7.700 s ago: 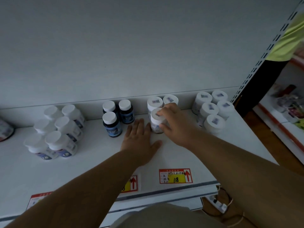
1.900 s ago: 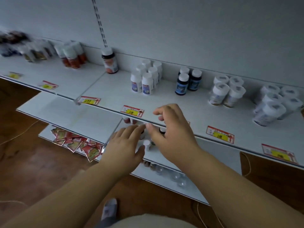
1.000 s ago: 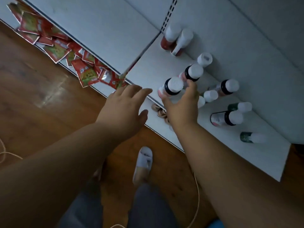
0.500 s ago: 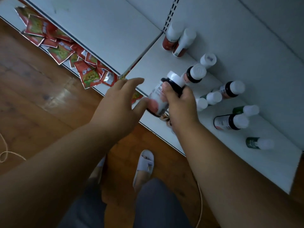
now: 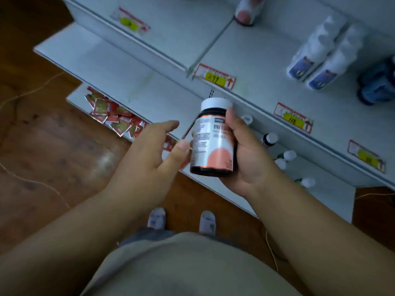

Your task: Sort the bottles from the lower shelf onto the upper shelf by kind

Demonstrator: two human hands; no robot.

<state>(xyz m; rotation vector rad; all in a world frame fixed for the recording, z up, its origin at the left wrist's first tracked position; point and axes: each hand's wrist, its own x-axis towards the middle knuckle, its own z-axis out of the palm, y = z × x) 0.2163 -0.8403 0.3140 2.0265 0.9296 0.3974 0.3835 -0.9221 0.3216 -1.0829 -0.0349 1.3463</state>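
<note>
1. Here's the bottle (image 5: 211, 138), dark body, white cap, pale label with an orange patch, upright in the air in front of the upper shelf's front edge and clear of both shelves.
2. The right hand (image 5: 245, 154) has it: fingers wrapped round the back, thumb curled along the label's right side. A full, firm hold.
3. The left hand (image 5: 149, 150) is just beside it, fingers spread and relaxed, thumb tip close to the label's left edge. Whether it touches, I cannot tell.
4. Below and behind, the lower shelf (image 5: 333, 195) carries small white-capped bottles (image 5: 270, 139) near its back.
5. On the upper shelf (image 5: 256, 50), a bottle with an orange-pink patch (image 5: 245, 11) stands at the back, by the divider seam. White bottles with blue labels (image 5: 320, 58) group further right, and dark blue ones sit at the right edge.
6. My read: this one belongs with that orange-patched bottle. Keep it upright, lift it well over the price-tag lip (image 5: 215, 76), and set it beside its match with the label forward, away from the blue-label group.
</note>
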